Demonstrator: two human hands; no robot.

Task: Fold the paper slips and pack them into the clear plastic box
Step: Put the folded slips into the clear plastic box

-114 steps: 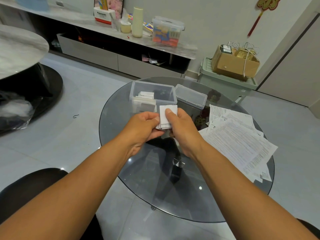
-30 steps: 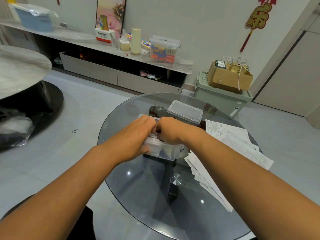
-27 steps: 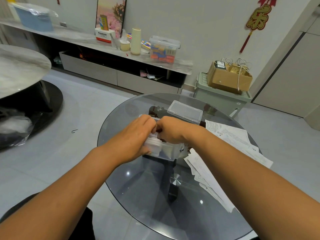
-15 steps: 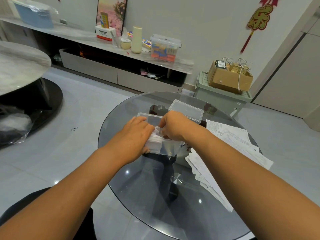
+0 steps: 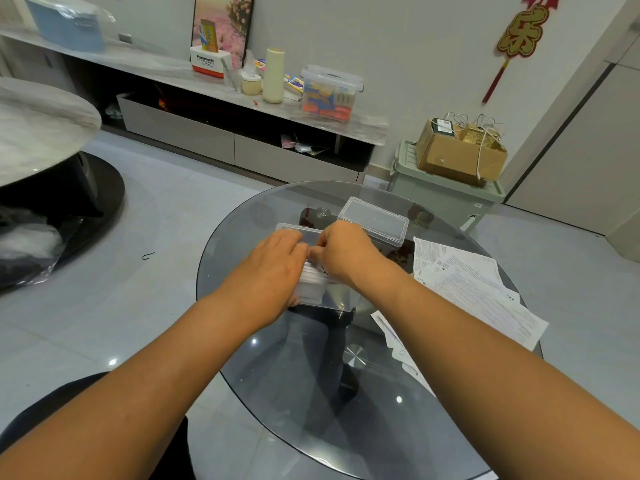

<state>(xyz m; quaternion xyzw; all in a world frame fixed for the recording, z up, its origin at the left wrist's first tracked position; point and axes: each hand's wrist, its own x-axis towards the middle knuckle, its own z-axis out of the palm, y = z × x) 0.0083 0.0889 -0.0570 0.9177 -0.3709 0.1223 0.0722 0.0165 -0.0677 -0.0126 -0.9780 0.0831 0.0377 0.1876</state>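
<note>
Slips (image 5: 311,277) of white folded paper stand packed on edge in the clear box (image 5: 313,292), which sits on the round glass tabletop (image 5: 242,258) near its middle. Both hands reach into the open top of the box. The left hand (image 5: 273,268) covers the box's left part, its fingers bent down over the slips and its thumb low against the near wall. The right hand (image 5: 341,252) comes in from the right, its fingers curled down at the slips beside the left fingertips; the two hands touch or nearly touch there. Whether either grip is clamped on a slip or only pressing the stack cannot be told, since the fingertips are hidden.

Just behind the right hand, the box's clear lid (image 5: 373,220) lies flat on the glass. To the right, printed sheets (image 5: 478,292) lie spread in a loose overlapping pile that reaches the tabletop's right edge, with some under the right forearm.

Beyond the tabletop, a cardboard carton (image 5: 459,154) sits on a pale green bin (image 5: 440,192) by the wall.
</note>
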